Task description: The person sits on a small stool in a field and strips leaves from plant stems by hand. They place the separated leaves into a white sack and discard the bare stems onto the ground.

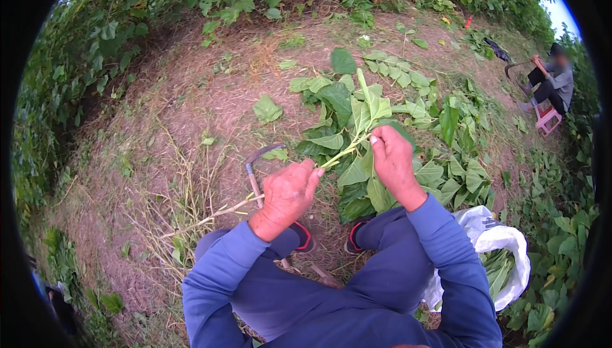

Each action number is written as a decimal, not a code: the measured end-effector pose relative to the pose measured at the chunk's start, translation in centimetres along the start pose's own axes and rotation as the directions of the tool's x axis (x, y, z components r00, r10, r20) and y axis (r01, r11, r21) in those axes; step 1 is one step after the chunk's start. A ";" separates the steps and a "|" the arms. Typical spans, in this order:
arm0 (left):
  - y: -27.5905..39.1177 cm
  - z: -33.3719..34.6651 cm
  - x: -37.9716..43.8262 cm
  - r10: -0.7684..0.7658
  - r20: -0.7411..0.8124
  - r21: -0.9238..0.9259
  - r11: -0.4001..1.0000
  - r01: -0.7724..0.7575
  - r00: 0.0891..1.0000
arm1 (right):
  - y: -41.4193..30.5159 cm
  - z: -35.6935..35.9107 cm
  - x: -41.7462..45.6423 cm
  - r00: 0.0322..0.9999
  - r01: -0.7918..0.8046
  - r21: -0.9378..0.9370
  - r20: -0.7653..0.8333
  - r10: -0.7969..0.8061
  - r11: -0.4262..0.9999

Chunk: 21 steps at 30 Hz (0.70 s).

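A leafy branch runs slantwise between my hands, its bare woody end to the lower left and its green leaves at the upper tip. My left hand is closed around the stripped lower stem. With thumb and fingers my right hand pinches the stem just below the leafy tip. A sickle with a curved blade and a wooden handle lies on the ground beyond my left hand. Broad cut leaves are piled under and beyond my right hand.
Stripped twigs lie left of my legs. By my right thigh stands a white woven sack holding leaves. At the far right a person sits on a pink stool, holding a sickle. Leafy bushes border the ground.
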<state>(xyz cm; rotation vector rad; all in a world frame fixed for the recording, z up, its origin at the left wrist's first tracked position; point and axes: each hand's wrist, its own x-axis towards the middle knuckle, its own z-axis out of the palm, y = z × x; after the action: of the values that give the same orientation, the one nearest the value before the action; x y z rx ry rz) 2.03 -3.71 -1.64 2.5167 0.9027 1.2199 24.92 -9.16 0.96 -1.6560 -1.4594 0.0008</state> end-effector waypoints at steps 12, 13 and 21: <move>1.4 -0.2 0.6 -0.017 0.050 0.014 1.000 0.016 0.999 | 1.8 1.2 0.6 0.999 -0.025 -0.161 -0.042 0.018 0.987; 1.4 -0.2 0.6 -0.015 0.053 0.018 1.000 0.014 0.999 | 1.9 1.4 0.6 0.999 -0.027 -0.187 -0.038 0.020 0.982; 2.5 -1.0 0.9 -0.080 0.171 0.055 0.996 0.072 0.982 | 2.2 2.3 0.8 0.998 -0.060 -0.290 0.000 0.063 0.955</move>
<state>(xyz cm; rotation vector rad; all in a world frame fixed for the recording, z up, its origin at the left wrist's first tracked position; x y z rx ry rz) 2.78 -5.28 0.64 2.5520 0.9863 0.9504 25.70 -6.86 -1.34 -1.9393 -1.4676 -0.1788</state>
